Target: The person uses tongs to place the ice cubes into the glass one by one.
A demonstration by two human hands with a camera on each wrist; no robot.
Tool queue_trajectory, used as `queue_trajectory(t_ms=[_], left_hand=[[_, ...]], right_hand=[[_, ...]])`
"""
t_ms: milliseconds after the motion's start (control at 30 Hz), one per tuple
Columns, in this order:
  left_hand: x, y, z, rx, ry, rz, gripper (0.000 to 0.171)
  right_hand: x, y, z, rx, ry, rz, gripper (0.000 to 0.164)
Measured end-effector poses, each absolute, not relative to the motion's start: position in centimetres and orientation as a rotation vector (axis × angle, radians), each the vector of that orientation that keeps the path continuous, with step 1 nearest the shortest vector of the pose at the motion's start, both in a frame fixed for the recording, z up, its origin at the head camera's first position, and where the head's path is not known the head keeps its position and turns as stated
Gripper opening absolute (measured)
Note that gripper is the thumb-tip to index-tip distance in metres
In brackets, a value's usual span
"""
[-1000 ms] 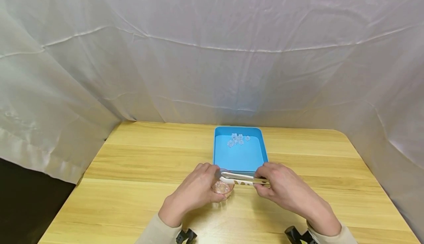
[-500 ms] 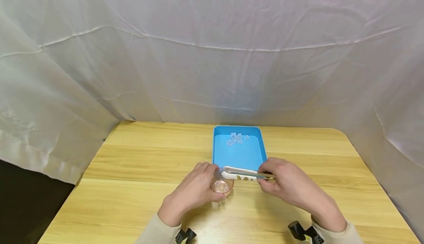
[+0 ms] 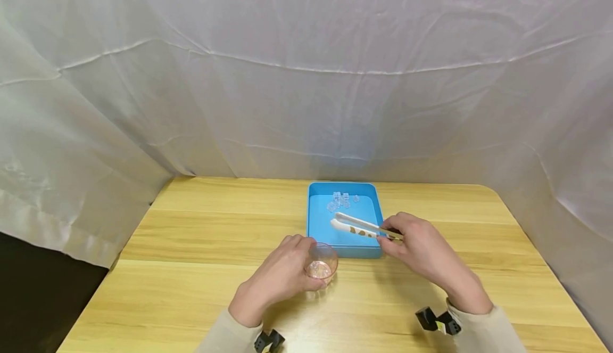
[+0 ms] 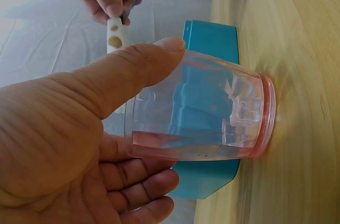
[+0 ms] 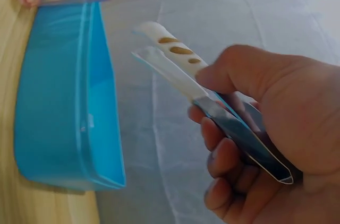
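My left hand (image 3: 278, 273) holds a clear pink-tinted cup (image 3: 328, 256) upright on the table, thumb on one side and fingers on the other. Several clear cubes (image 4: 244, 110) lie at the cup's bottom in the left wrist view. With thumb and fingers, my right hand (image 3: 423, 246) grips a pair of tongs (image 5: 183, 57) that has a metal handle and white, brown-spotted ends. The tongs' tips are slightly apart with nothing between them, above the blue tray (image 3: 320, 228). Toward the tray's back lies a cluster of clear ice-like cubes (image 3: 338, 199).
The tray stands just beyond the cup on the light wooden table (image 3: 230, 225). Its raised wall (image 5: 50, 96) shows in the right wrist view. A grey-white curtain (image 3: 306, 103) hangs behind the table and along both sides.
My right hand has carried the tongs from over the cup forward and to the right, above the tray. The left hand and cup have stayed in place.
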State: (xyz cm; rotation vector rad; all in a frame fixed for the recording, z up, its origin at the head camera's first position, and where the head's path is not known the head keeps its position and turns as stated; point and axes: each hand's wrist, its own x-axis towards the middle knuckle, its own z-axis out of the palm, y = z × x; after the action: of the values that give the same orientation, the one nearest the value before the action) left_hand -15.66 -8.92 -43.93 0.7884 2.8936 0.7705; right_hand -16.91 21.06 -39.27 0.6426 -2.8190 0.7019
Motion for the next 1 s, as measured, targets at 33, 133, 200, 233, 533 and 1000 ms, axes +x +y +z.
queue_trajectory(t_ms=[33,133,200,233,533,1000], left_hand=[[-15.7,-8.9,-44.0,0.788,2.894,0.772,0.073],[-15.7,-8.9,-44.0,0.782,2.892,0.777,0.073],[-15.7,-8.9,-44.1,0.78,2.889,0.78,0.073],[-15.7,-8.9,-44.1,0.779,2.888,0.78,0.073],[-15.7,-8.9,-44.4,0.783,2.88,0.794,0.075],[-15.7,-9.0,-44.2,0.79,2.892,0.782,0.074]], right_hand=[[-17.1,21.0,-39.5,0.621,-2.822,0.709,0.009],[-17.8,20.9,-39.9,0.554,-2.841,0.72,0.013],[-18.2,20.8,-40.1,0.504,-2.856,0.726,0.017],[-18.4,20.8,-40.2,0.478,-2.862,0.729,0.018],[-20.6,20.3,-41.8,0.34,-2.898,0.708,0.019],[-22.8,18.3,-42.9,0.391,-2.931,0.57,0.017]])
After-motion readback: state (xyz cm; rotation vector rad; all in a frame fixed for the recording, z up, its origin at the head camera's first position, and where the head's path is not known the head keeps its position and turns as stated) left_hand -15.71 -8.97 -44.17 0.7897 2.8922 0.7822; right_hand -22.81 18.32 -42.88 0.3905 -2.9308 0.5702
